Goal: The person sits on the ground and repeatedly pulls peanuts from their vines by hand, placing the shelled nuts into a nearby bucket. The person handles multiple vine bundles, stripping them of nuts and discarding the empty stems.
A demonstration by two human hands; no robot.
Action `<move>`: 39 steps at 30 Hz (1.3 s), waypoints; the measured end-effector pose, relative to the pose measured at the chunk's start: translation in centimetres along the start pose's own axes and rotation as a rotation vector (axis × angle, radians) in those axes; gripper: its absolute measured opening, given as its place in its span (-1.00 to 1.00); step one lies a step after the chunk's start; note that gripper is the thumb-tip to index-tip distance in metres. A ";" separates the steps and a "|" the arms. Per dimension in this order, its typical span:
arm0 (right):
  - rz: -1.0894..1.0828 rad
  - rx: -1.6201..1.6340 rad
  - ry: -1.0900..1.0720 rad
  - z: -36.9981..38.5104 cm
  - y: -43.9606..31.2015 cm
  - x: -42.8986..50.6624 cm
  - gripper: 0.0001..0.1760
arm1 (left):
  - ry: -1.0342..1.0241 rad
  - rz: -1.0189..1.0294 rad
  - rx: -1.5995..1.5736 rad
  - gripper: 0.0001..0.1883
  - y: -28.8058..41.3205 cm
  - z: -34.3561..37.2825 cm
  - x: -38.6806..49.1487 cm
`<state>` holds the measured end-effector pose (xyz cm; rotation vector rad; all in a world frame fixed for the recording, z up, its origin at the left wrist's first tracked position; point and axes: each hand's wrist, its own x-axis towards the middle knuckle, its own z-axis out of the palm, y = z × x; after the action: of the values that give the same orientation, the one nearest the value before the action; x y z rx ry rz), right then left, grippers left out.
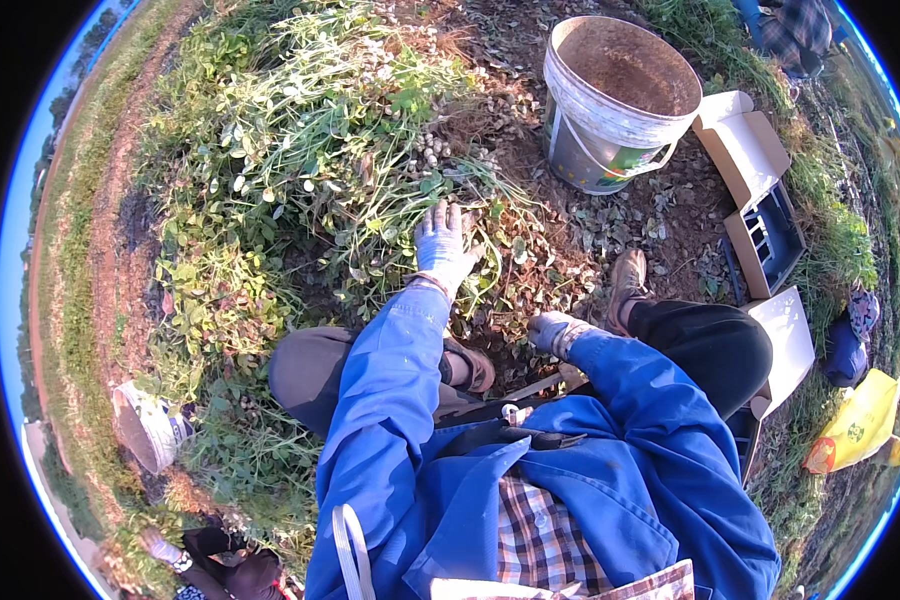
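My left hand (444, 247), in a pale work glove, lies with spread fingers at the lower edge of a heap of pulled peanut plants (322, 150). It seems to grip nothing. Pale peanut pods (433, 150) show among the roots just above it. My right hand (551, 330), also gloved, is held low between my knees over leaf-strewn soil, its fingers curled; whether anything is inside them cannot be made out. Ahead and to the right of both hands stands a large, dirty white plastic bucket (622, 97) with its handle hanging down; soil coats its inner wall.
Opened cardboard boxes (754, 247) lie on the right, near my knee. A second white bucket (150, 427) leans at the left among plants. Yellow bags (859, 424) lie far right. Other people are at the lower left (232, 570) and upper right (795, 34).
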<state>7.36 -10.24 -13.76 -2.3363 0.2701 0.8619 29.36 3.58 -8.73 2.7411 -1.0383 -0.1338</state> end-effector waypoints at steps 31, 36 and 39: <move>0.128 0.618 0.328 -4.9 -1.5 3.5 -0.62 | -0.039 -0.106 -0.201 -0.22 -1.6 -4.9 -1.9; 0.323 0.483 0.334 -1.8 5.6 5.6 -0.65 | -0.341 -0.213 -1.132 -0.50 2.2 -4.2 0.8; 0.263 0.865 0.372 -1.5 6.8 5.0 -0.63 | -0.182 -0.204 -1.086 -0.58 2.7 -7.1 1.3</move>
<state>9.33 -16.35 -19.43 -1.6268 0.9197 0.2968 29.69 1.94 -1.19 1.8232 -0.4629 -0.7389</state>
